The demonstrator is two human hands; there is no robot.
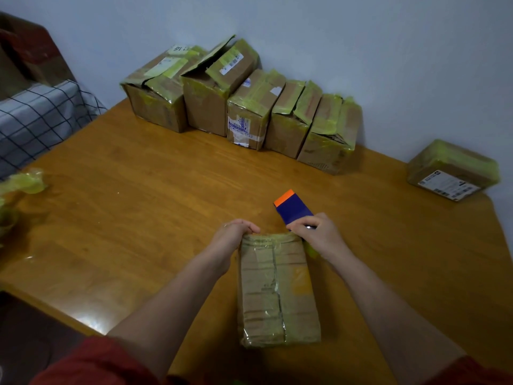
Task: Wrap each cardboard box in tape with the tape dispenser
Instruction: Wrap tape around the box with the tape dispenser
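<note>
— What are the hands doing?

— The left hand (236, 232) curls its fingers over the far left corner of the cardboard box (277, 290). The right hand (316, 232) grips the tape dispenser (294, 208) at the far right corner of the same box.

— Where does that box lie, and which way does it run?

— Flat on the bench (138, 190), close to the person, between the forearms. Its long axis runs from the person straight away, with the far end under the hands. A seam of tape runs lengthwise down its middle, and yellow-green tape bands cross it.

— And the dispenser?

— Blue body, orange tip. The tip points away from the person and a little left, towards the wall (361, 51); the body slants back into the right hand.

— Is the box open? Anything in it?

— It is closed and taped over; what it holds cannot be seen.

— Further out?

— A row of boxes (249, 112), five as far as I can count, stands side by side against the wall at the far edge of the bench, all banded in the same tape. The second from the left has a flap sticking up, but its inside is hidden. A lone box (452, 169) sits well apart at the far right corner, taped shut, label towards the camera.

— On the left?

— A wad of tape (25, 182) lies at the bench's left edge, and beyond it a bed (41, 112) with a checked cover.
</note>
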